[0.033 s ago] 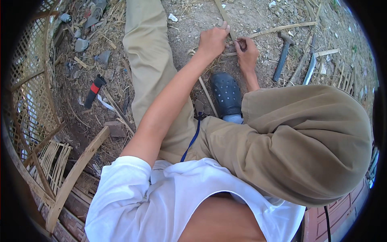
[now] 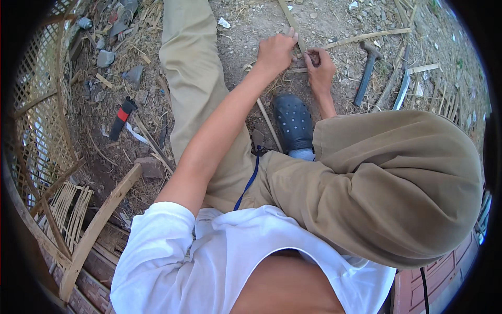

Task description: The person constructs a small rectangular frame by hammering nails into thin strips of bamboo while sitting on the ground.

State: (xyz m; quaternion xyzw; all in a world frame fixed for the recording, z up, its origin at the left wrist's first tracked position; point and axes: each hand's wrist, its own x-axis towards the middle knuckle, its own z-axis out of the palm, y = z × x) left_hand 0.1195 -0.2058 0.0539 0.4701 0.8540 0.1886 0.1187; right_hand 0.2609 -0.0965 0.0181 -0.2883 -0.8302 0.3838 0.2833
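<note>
2 hands close together, and it all hangs on the lower end of 1 pale bamboo strip (image 2: pixel 292 20)! It lies on the ground (image 2: pixel 246 31) just ahead of the fingers, long axis running forward, far end tipped a little left. The left hand (image 2: pixel 275 54) is right at its left edge, fingers curled in; the right hand (image 2: pixel 321 68) is nearer that lower end, thumb and fingertip narrow beside it. Is either actually gripping? Can't tell from here! A 2nd strip (image 2: pixel 368 36) slants off rightward from near the right fingers, and the hammer (image 2: pixel 365 78) lies well apart, farther right.
</note>
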